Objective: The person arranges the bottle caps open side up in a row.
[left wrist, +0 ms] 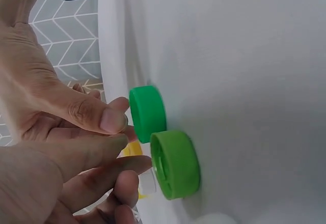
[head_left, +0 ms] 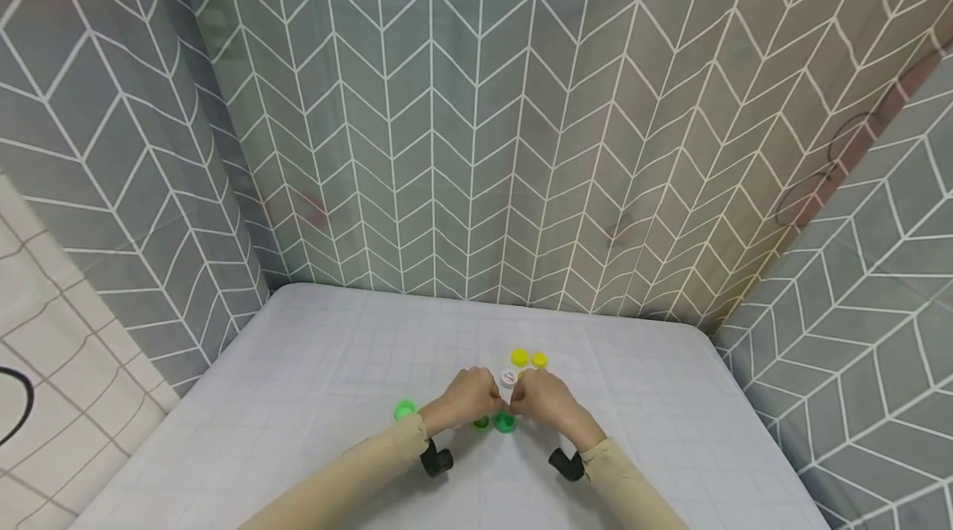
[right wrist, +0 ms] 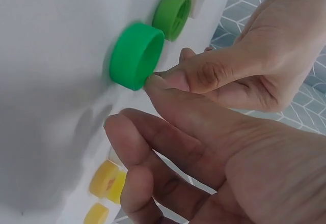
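A dark green bottle cap stands on the table with its hollow side up, directly before the fingertips of both hands. Beside it is a lighter green cap, also hollow side up. My left hand leans in from the left, thumb and index finger apart, its index fingertip near the lighter cap's rim. From the other side comes my right hand, its thumb tip overlapping the dark cap's rim in the right wrist view and its other fingers loosely bent. The two thumbs nearly meet. Nothing shows between the fingers of either hand.
Behind the hands are two yellow caps and a white cap with a printed mark; another bit of yellow is partly hidden by the right hand. A bright green cap lies left of the left wrist. Patterned curtains surround the white-covered table.
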Motion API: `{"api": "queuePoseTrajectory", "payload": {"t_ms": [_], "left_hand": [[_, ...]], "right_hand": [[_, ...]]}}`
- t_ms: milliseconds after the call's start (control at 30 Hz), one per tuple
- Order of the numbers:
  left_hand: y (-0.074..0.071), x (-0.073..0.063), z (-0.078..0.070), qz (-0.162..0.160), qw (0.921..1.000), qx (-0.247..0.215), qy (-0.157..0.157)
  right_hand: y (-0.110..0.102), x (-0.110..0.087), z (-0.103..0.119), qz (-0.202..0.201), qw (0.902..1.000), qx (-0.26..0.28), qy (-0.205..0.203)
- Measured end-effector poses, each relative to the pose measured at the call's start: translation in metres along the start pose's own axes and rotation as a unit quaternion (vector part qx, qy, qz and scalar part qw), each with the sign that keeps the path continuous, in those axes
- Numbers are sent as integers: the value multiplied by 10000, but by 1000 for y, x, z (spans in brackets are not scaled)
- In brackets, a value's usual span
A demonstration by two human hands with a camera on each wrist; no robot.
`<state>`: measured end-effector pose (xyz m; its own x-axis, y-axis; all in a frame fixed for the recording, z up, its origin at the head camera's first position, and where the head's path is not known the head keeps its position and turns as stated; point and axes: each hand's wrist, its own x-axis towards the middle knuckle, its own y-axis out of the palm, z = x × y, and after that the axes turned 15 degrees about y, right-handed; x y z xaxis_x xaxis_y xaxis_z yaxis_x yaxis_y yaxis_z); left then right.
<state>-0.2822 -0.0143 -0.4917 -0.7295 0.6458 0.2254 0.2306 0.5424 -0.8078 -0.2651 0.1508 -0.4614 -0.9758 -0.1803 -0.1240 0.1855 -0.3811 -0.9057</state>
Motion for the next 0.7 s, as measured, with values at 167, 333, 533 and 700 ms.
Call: {"api": "queuePoseTrajectory", "payload": {"t_ms": [167,333,533,700], "left_hand": [[-4,2,-2,-156,9998,-56,94],[-8,7,-1,-242,9997,-16,95],[-12,13,-1,-434,9984,172,323],[-18,20,-3,-551,9958,444,575]], "right_hand": [[-5,-1,-1,-337,9992,-35,-203],[-8,-1,-4,-695,9971,55,-318],[-11,1,-10,-1159,9926,53,-355],[-18,3,-15,-1429,9894,163,-219]]}}
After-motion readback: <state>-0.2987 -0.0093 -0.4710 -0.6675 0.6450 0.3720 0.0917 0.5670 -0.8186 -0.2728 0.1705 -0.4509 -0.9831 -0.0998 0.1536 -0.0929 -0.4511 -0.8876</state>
